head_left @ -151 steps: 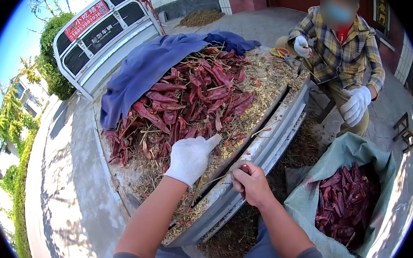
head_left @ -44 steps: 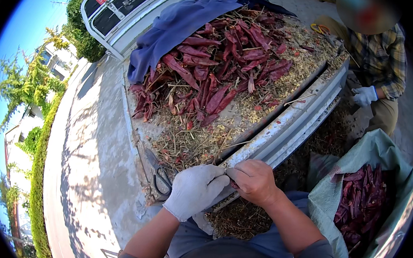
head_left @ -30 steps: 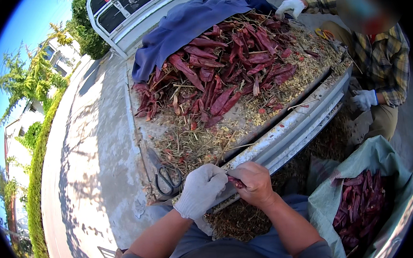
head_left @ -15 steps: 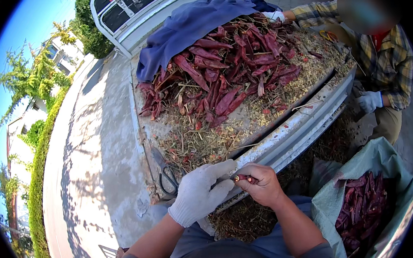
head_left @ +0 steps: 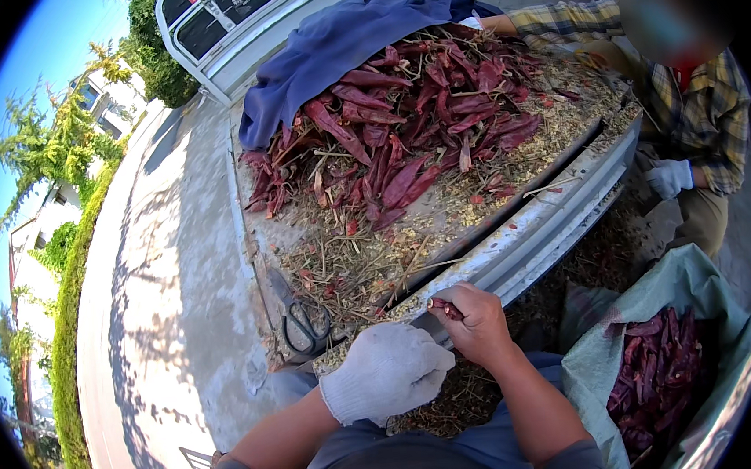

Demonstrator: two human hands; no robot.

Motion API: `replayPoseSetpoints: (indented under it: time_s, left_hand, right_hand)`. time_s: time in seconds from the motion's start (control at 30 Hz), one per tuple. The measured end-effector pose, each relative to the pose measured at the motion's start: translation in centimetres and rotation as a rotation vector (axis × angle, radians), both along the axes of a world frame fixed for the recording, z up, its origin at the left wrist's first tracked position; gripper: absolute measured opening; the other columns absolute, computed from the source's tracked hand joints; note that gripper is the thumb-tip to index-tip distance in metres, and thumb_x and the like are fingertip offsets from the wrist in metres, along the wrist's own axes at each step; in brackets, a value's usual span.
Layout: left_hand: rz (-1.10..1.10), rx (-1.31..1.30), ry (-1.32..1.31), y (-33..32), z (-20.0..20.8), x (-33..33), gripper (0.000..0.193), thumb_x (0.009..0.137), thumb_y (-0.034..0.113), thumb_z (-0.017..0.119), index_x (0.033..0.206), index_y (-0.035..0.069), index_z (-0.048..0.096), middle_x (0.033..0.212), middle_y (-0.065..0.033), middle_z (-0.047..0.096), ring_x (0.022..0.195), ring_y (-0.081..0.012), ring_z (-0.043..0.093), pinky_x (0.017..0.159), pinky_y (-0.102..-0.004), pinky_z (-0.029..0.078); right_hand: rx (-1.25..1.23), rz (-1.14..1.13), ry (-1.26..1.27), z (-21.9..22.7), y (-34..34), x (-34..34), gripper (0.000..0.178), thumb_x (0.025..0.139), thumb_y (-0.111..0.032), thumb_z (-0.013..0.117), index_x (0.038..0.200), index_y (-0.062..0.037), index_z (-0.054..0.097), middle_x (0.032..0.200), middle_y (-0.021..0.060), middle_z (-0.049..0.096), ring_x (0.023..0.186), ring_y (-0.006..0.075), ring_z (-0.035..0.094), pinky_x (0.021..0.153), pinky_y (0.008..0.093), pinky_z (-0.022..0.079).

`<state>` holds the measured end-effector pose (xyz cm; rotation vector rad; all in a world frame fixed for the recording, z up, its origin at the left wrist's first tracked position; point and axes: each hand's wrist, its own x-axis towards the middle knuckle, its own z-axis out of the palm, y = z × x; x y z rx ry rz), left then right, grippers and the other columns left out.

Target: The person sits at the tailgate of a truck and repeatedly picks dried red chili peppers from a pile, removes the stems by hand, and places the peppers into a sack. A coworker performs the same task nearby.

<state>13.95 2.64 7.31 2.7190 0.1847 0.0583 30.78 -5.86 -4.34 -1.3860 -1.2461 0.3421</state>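
My bare right hand (head_left: pixel 478 325) is closed around dried red chili peppers (head_left: pixel 443 308), whose cut-looking ends stick out past the thumb. Just left of it and lower, my left hand (head_left: pixel 387 375) in a white knit glove is curled closed; its fingertips are turned away, so what they hold, if anything, is hidden. Beyond both hands, a large heap of dried chili peppers (head_left: pixel 402 179) lies on the truck bed (head_left: pixel 274 235), partly under a blue cloth (head_left: pixel 318 63). Black-handled scissors (head_left: pixel 305 328) rest at the bed's near left corner.
At my right stands an open pale green woven sack (head_left: pixel 594 372) filled with chili peppers. The raised metal side edge (head_left: pixel 558 198) of the bed runs beyond my hands. Stems and seeds litter the bed. A person in a plaid shirt (head_left: pixel 724 128) reaches into the heap from the right.
My left hand has drawn back toward me, away from the chili peppers in my right hand, and its fingers have curled. The right hand still grips the peppers, slightly higher.
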Motion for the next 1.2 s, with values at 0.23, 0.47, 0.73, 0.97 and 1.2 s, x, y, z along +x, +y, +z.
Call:
replayPoseSetpoints:
  time_s: [0.23, 0.47, 0.73, 0.97, 1.2]
  left_hand:
    - [0.276, -0.116, 0.001, 1.7, 0.8, -1.3, 0.033, 0.087, 0.029, 0.082, 0.117, 0.014, 0.082, 0.092, -0.0123, 0.077, 0.086, -0.0330, 0.075, 0.075, -0.0452, 0.058]
    - [0.062, 0.124, -0.086, 3.3, 2.0, 0.0, 0.032, 0.091, 0.025, 0.079, 0.121, 0.013, 0.081, 0.105, -0.0082, 0.081, 0.092, -0.0322, 0.077, 0.080, -0.0459, 0.059]
    - [-0.039, 0.440, -0.020, 3.0, 2.6, 0.2, 0.019, 0.089, 0.031, 0.078, 0.103, 0.018, 0.078, 0.092, -0.0001, 0.075, 0.079, -0.0237, 0.074, 0.071, -0.0408, 0.056]
    - [-0.124, 0.433, 0.030, 3.4, 2.2, 0.5, 0.017, 0.082, 0.032, 0.078, 0.089, 0.017, 0.073, 0.077, -0.0002, 0.067, 0.072, -0.0257, 0.071, 0.066, -0.0419, 0.054]
    - [0.270, 0.157, -0.164, 5.3, -1.3, -0.3, 0.013, 0.079, 0.024, 0.074, 0.074, 0.013, 0.070, 0.078, -0.0084, 0.069, 0.076, -0.0361, 0.070, 0.068, -0.0492, 0.054]
  right_hand:
    - [-0.347, 0.545, 0.746, 1.7, -1.3, 2.1, 0.023, 0.108, -0.021, 0.070, 0.094, -0.0035, 0.069, 0.079, 0.0013, 0.065, 0.066, 0.0091, 0.058, 0.059, 0.0295, 0.047]
    - [-0.271, 0.842, 1.047, 0.2, -1.2, 0.9, 0.021, 0.111, -0.021, 0.064, 0.097, -0.0045, 0.062, 0.075, 0.0004, 0.051, 0.063, 0.0114, 0.046, 0.056, 0.0287, 0.038]
    - [-0.361, 0.902, 1.130, 0.3, -0.8, 0.3, 0.028, 0.113, -0.025, 0.062, 0.091, -0.0082, 0.058, 0.074, -0.0028, 0.050, 0.063, 0.0082, 0.047, 0.055, 0.0273, 0.039]
    - [-0.437, 0.902, 1.086, 0.2, -0.9, 0.1, 0.030, 0.113, -0.026, 0.064, 0.089, -0.0084, 0.058, 0.074, -0.0023, 0.049, 0.062, 0.0081, 0.043, 0.054, 0.0275, 0.038]
    - [-0.388, 1.075, 1.131, 0.4, -1.4, -0.2, 0.031, 0.111, -0.028, 0.068, 0.091, -0.0066, 0.061, 0.074, -0.0022, 0.050, 0.061, 0.0081, 0.043, 0.054, 0.0276, 0.036]
